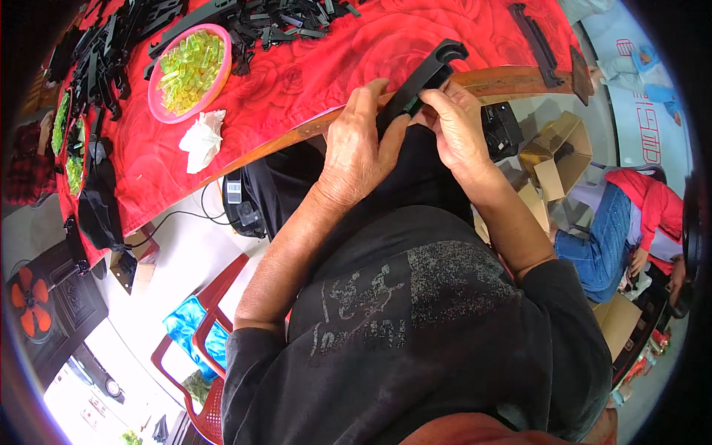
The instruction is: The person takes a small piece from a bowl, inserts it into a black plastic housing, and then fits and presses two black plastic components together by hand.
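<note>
A long black plastic part (417,83) with a hooked, curved end is tilted up in front of me, over the table's near edge. My left hand (356,144) grips its lower end, thumb along one side and fingers behind. My right hand (457,127) is closed against its side, thumb and fingertips at the middle. A small greenish piece shows by the right fingertips, too small to make out. On the table to the left, a pink bowl (153,95) holds many yellow-green translucent pieces (194,65). Beside it lies a crumpled white tissue (202,141).
The red-clothed table (297,78) has a wooden edge. Black parts (278,28) pile up at its far side, and another long black part (535,44) lies at right. Cardboard boxes (567,152) and a seated person (630,222) are at right. A red chair (211,297) stands left.
</note>
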A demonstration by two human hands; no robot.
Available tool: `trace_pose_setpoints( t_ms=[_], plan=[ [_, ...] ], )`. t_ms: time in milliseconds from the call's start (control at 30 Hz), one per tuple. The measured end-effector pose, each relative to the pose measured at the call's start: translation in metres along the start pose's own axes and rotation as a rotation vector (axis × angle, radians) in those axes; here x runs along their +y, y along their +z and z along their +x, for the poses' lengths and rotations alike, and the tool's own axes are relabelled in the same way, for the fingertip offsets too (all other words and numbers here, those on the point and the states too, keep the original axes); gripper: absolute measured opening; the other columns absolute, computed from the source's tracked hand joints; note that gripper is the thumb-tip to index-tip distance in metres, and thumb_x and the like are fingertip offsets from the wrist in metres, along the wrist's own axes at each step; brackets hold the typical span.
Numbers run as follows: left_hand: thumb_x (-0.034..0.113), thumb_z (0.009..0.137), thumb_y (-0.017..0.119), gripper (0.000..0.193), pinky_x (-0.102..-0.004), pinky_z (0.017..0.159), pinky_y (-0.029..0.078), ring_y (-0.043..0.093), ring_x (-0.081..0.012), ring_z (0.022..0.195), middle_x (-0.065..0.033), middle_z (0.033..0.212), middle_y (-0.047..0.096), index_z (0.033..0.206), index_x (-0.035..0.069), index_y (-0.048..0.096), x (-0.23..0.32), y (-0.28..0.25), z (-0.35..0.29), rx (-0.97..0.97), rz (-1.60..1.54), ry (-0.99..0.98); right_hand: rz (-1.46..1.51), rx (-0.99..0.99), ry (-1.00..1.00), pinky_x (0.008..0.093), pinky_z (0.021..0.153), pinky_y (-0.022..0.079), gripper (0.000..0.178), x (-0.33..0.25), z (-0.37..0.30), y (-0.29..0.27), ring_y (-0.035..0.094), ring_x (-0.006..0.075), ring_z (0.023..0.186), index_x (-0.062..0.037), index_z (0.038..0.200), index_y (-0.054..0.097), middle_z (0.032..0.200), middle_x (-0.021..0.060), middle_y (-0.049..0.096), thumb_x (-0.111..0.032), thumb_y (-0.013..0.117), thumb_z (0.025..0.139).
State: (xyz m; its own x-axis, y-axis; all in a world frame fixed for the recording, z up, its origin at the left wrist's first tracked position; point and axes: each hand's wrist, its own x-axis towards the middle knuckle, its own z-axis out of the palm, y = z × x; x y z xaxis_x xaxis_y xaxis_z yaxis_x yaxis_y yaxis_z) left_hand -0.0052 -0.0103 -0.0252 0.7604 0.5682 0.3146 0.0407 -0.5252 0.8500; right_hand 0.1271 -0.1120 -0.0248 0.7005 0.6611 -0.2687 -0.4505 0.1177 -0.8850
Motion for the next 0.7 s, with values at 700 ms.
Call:
trace_pose_setpoints(
  t_ms=[700],
  plan=[
    [0.018,0.093,0.057,0.018,-0.0499,0.063,0.048,0.064,-0.0455,0.071,-0.0280,0.068,0.061,0.098,0.001,0.061,0.011,0.013,0.001,-0.005,0.136,-0.263,-0.159,-0.056,-0.204,0.0246,0.066,0.054,0.012,0.002,-0.003,0.009,0.063,0.0076,0.077,-0.0029,0.099,0.059,0.093,0.0018,0.067,0.001,0.063,0.088]
  ],
)
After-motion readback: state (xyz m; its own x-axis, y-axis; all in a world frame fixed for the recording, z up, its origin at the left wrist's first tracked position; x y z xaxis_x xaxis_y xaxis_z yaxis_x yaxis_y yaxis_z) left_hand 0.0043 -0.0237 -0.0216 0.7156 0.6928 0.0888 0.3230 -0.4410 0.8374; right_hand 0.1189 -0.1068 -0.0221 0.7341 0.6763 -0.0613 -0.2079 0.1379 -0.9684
